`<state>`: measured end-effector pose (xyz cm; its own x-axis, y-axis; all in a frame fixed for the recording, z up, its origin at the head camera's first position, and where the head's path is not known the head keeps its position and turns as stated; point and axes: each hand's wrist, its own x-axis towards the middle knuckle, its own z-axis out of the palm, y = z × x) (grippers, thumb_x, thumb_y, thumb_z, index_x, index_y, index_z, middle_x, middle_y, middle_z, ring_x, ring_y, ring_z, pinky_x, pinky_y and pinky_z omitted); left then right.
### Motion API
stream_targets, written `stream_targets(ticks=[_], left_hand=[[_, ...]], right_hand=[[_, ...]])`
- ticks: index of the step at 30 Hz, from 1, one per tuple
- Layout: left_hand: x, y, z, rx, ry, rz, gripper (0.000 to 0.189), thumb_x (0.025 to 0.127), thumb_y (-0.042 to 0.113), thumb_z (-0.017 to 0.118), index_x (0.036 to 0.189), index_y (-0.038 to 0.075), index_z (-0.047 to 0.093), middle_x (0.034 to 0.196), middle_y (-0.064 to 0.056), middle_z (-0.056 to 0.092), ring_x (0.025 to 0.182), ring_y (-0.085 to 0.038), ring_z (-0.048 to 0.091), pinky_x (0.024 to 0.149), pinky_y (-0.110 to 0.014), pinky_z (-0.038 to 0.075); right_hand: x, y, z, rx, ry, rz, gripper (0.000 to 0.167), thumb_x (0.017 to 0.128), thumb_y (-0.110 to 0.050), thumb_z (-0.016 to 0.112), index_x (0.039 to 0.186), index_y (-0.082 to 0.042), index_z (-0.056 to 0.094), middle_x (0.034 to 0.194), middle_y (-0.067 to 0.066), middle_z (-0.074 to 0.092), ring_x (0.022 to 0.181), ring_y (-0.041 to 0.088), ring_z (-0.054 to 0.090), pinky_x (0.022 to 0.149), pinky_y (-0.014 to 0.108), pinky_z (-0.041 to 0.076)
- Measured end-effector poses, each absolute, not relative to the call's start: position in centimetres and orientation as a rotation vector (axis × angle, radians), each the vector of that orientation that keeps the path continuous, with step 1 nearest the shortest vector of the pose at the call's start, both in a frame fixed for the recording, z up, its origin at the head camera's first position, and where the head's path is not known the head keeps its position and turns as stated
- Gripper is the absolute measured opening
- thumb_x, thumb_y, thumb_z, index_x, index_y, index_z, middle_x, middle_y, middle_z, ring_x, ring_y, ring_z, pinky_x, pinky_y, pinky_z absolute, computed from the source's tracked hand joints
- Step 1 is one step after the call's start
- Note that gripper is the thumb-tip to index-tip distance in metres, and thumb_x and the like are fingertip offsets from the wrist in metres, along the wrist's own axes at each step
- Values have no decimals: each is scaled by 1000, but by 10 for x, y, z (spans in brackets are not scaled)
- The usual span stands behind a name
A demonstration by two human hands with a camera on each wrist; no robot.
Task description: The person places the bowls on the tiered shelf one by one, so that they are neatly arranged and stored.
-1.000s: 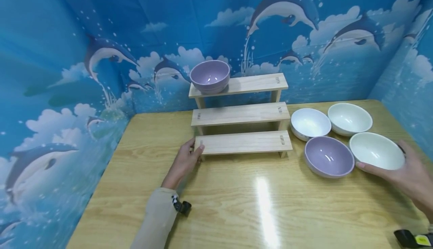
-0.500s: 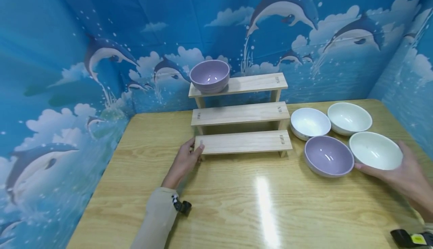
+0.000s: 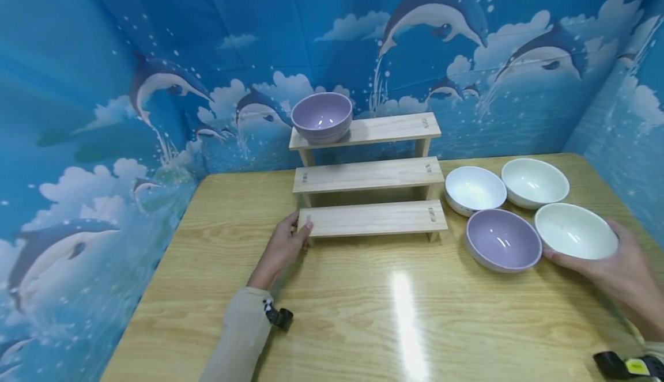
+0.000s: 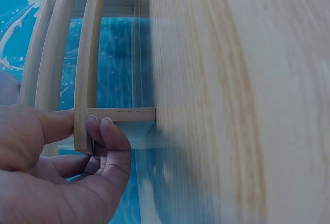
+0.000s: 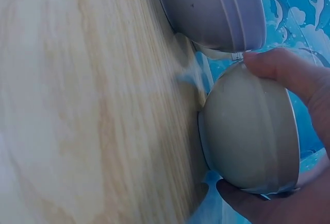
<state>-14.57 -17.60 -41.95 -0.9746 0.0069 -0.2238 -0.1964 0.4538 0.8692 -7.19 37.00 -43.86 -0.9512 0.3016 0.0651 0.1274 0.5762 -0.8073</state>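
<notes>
A three-tier wooden shelf stand [image 3: 370,219] stands against the back backdrop. My left hand [image 3: 284,245] pinches the left end of its lowest board; in the left wrist view the thumb lies on top and curled fingers sit underneath. At the right, my right hand [image 3: 617,264] grips the pale front-right bowl [image 3: 576,231] from its right side. In the right wrist view, thumb and fingers span that bowl [image 5: 250,128], which stands upright on the table. The thumb tip reaches beside the neighbouring purple bowl [image 3: 503,241].
Another purple bowl [image 3: 321,118] sits on the left of the top board. A white bowl [image 3: 475,191] and a second pale bowl [image 3: 535,183] stand behind the front pair, close together. Dolphin-print backdrop [image 3: 249,36] borders the wooden table [image 3: 353,313] at back and sides.
My right hand has shifted slightly left and closed in around the pale bowl's side. The left hand and the stand stay where they were.
</notes>
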Motion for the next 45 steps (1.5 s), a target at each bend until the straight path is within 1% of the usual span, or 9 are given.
stream_targets(ticks=[9, 13, 16, 20, 29, 33, 36, 39, 45], left_hand=[[-146, -176, -420, -162, 2509, 1539, 54, 108, 28, 52, 158, 15, 36, 112, -11, 54, 79, -21, 59, 65, -34, 51], [-146, -175, -418, -181, 2510, 1529, 54, 108, 28, 52, 158, 15, 36, 113, -11, 54, 80, -21, 59, 67, -34, 52], [-146, -175, -418, -197, 2507, 1521, 55, 107, 29, 52, 158, 16, 35, 115, -11, 54, 82, -21, 59, 68, -34, 52], [-144, -176, -417, -190, 2503, 1524, 56, 107, 29, 52, 159, 15, 34, 116, -11, 53, 82, -21, 59, 68, -34, 52], [-144, -176, -417, -173, 2507, 1520, 58, 108, 30, 52, 160, 13, 32, 116, -11, 53, 82, -22, 59, 67, -35, 52], [-145, -176, -417, -185, 2503, 1521, 60, 107, 31, 53, 160, 13, 31, 117, -10, 53, 83, -22, 60, 70, -35, 53], [-145, -176, -418, -188, 2506, 1519, 60, 107, 31, 53, 160, 13, 31, 117, -10, 53, 83, -22, 60, 70, -36, 53], [-145, -177, -418, -185, 2513, 1514, 59, 107, 30, 53, 159, 12, 32, 118, -11, 53, 83, -22, 60, 70, -36, 53], [-146, -176, -419, -198, 2520, 1501, 62, 107, 31, 54, 160, 11, 29, 120, -11, 52, 82, -20, 59, 69, -35, 53]], right_hand=[[-70, 369, -437, -447, -2612, 1275, 108, 75, -20, 93, 153, 10, 25, 123, 22, 43, 86, -4, 41, 62, 8, 37], [-69, 369, -436, -436, -2570, 1308, 87, 74, -17, 93, 143, -4, 42, 114, 5, 48, 86, -3, 44, 64, 8, 40], [-68, 369, -435, -445, -2553, 1315, 82, 73, -17, 93, 138, -6, 45, 109, -5, 47, 85, -4, 46, 65, 8, 40], [-68, 369, -431, -516, -2569, 1263, 100, 73, -21, 93, 148, 7, 34, 112, 7, 47, 83, -6, 43, 63, 8, 38], [-67, 368, -419, -593, -2574, 1240, 110, 75, -24, 92, 155, 6, 24, 117, 17, 44, 84, -7, 39, 60, 7, 37], [-67, 364, -413, -596, -2556, 1241, 113, 76, -22, 91, 157, 7, 17, 131, 28, 40, 87, -4, 39, 59, 7, 37], [-67, 361, -409, -578, -2532, 1249, 112, 75, -20, 92, 158, 6, 20, 129, 24, 42, 87, -4, 40, 59, 7, 37], [-67, 358, -406, -548, -2510, 1251, 110, 73, -18, 93, 156, 6, 25, 118, 9, 43, 84, -7, 40, 60, 6, 39], [-66, 350, -399, -513, -2498, 1253, 109, 72, -19, 94, 157, 0, 28, 117, -6, 42, 85, -7, 41, 61, 5, 40]])
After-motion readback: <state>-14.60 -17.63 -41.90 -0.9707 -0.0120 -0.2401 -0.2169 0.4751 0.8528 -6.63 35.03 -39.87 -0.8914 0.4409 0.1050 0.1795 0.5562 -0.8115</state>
